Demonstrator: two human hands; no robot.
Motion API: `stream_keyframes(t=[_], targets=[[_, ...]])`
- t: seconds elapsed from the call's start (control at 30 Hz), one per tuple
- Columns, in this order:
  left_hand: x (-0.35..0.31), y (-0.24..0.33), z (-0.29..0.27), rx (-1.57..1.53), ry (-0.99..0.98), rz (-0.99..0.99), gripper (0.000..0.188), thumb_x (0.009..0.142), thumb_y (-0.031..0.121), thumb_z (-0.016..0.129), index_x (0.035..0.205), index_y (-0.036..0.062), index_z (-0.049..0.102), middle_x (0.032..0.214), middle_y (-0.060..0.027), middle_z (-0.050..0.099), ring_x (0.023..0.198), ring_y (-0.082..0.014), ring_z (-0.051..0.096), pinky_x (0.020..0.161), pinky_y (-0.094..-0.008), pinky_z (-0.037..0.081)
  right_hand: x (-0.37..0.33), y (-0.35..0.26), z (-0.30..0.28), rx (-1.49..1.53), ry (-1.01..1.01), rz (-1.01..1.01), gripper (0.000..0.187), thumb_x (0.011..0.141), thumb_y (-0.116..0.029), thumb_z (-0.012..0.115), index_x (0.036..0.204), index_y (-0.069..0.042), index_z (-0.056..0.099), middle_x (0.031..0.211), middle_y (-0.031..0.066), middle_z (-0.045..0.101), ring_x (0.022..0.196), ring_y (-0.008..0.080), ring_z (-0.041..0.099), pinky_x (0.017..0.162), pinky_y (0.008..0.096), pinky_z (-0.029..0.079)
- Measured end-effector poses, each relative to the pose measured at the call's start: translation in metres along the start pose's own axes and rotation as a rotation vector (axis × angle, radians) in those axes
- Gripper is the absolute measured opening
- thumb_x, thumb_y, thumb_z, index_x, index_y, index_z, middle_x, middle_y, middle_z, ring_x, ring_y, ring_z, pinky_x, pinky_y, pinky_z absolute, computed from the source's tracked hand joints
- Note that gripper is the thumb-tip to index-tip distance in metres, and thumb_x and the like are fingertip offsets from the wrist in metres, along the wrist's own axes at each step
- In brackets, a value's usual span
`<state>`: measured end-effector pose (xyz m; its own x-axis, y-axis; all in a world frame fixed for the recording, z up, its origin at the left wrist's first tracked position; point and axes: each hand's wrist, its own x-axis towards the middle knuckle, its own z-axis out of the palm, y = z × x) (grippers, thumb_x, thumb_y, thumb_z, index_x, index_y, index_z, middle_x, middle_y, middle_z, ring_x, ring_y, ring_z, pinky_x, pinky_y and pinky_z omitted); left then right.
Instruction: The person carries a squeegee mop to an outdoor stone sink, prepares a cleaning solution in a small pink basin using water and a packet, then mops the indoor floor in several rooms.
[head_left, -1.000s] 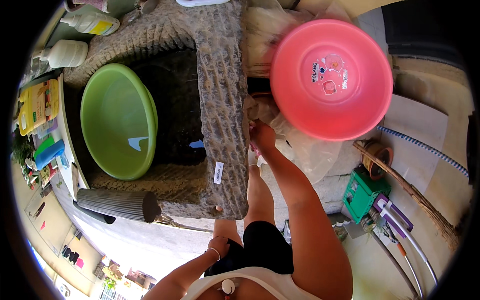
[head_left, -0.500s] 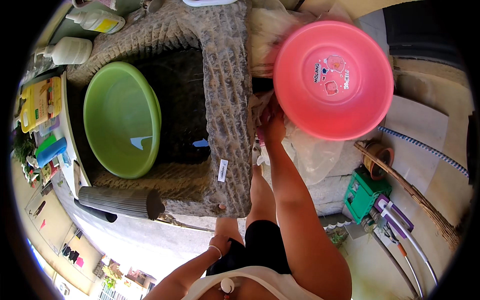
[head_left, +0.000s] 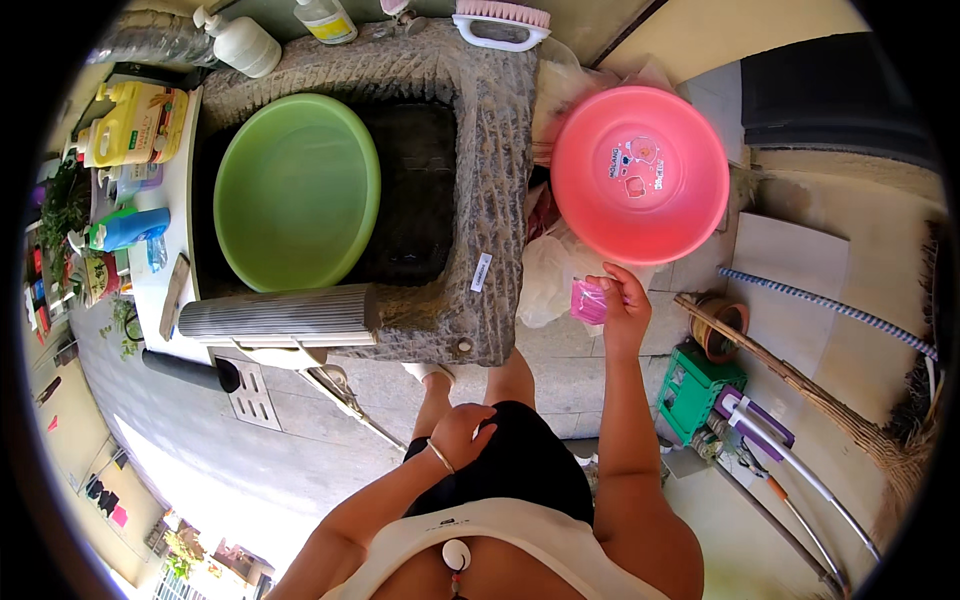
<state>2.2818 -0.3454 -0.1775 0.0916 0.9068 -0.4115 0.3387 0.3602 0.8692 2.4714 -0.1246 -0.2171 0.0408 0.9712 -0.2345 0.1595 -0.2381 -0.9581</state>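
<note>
A small pink plastic packet [head_left: 588, 302] is pinched between the thumb and fingers of my right hand [head_left: 626, 312], just below the pink basin [head_left: 590, 222]. That basin has printed cartoon stickers on its inside bottom and sits right of the stone sink. My left hand [head_left: 462, 436], with a bracelet at the wrist, hovers over my dark shorts; its fingers are loosely bent, thumb apart, and nothing shows in it. A green basin [head_left: 290, 190] rests inside the stone sink [head_left: 500, 200], over its dark bottom.
A ridged washboard [head_left: 275, 315] lies across the sink's near-left edge. Soap bottles [head_left: 247, 45] and a pink-bristled scrub brush [head_left: 500, 25] stand along the back rim. Clear plastic bags [head_left: 545, 275] bunch beside the sink. At right are a green crate [head_left: 695, 392], a plant pot and several poles.
My right hand has come out from beside the sink, below the pink basin, with the pink packet. My left hand has lifted and moved right. The view has shifted.
</note>
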Motion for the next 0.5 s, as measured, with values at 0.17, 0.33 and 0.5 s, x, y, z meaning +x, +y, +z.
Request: stream_keyframes(t=[0.17, 0.33, 0.5], targets=[[0.022, 0.073, -0.055, 0.010, 0.353, 0.254, 0.030, 0.075, 0.008, 0.064, 0.103, 0.0009, 0.057, 0.097, -0.0153, 0.060, 0.095, -0.0318, 0.056, 0.081, -0.0353, 0.044, -0.054, -0.107, 0.006, 0.084, -0.170, -0.031, 0.020, 0.086, -0.005, 0.054, 0.104, 0.003, 0.056, 0.089, 0.0158, 0.065, 0.082, 0.0172, 0.063, 0.074, 0.0251, 0.049], [-0.001, 0.133, -0.097, -0.648, 0.368, 0.246, 0.021, 0.078, 0.008, 0.065, 0.097, -0.0008, 0.059, 0.091, -0.0085, 0.063, 0.086, -0.0195, 0.060, 0.076, -0.0287, 0.047, -0.124, -0.210, 0.054, 0.252, -0.468, -0.063, 0.027, 0.089, -0.015, 0.052, 0.109, 0.003, 0.053, 0.093, 0.0170, 0.064, 0.088, 0.0184, 0.061, 0.080, 0.0274, 0.046], [-0.065, 0.150, -0.155, -1.085, 0.396, 0.121, 0.006, 0.082, 0.005, 0.061, 0.087, 0.0013, 0.062, 0.079, -0.0016, 0.063, 0.072, -0.0102, 0.059, 0.067, -0.0239, 0.050, -0.157, -0.258, 0.084, 0.322, -0.685, -0.041, 0.035, 0.091, -0.027, 0.049, 0.108, 0.003, 0.056, 0.099, 0.0101, 0.062, 0.093, 0.0146, 0.057, 0.086, 0.0280, 0.041]])
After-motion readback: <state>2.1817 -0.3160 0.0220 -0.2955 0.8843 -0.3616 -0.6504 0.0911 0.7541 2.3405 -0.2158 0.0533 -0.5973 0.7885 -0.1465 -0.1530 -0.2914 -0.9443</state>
